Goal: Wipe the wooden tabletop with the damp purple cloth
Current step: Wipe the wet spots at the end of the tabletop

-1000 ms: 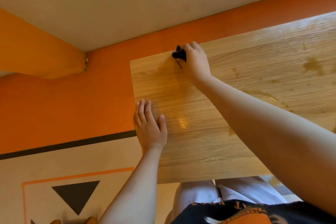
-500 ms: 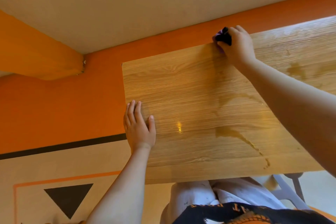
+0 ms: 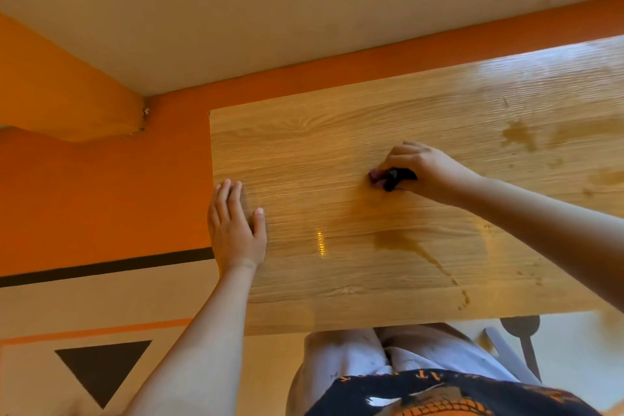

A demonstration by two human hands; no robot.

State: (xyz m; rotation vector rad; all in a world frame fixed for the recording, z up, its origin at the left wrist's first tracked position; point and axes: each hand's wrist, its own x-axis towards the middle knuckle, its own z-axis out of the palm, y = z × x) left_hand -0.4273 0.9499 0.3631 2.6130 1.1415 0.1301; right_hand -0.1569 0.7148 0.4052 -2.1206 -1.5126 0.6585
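Observation:
The wooden tabletop (image 3: 337, 152) fills the middle and right of the view, with wet streaks and darker patches on it. My right hand (image 3: 422, 167) grips a bunched dark purple cloth (image 3: 388, 177) and presses it on the wood near the table's middle. Only a small wad of the cloth shows under my fingers. My left hand (image 3: 234, 226) lies flat with straight fingers on the tabletop close to its left edge.
An orange wall (image 3: 101, 196) with a black stripe runs along the table's left edge and far side. A puddle trail (image 3: 415, 250) runs toward the near edge. Below the near edge are my legs (image 3: 354, 355) and a chair part (image 3: 516, 344).
My right hand has brought the cloth from the far edge back toward me and leftward, to the middle of the tabletop. My left hand has stayed flat near the left edge.

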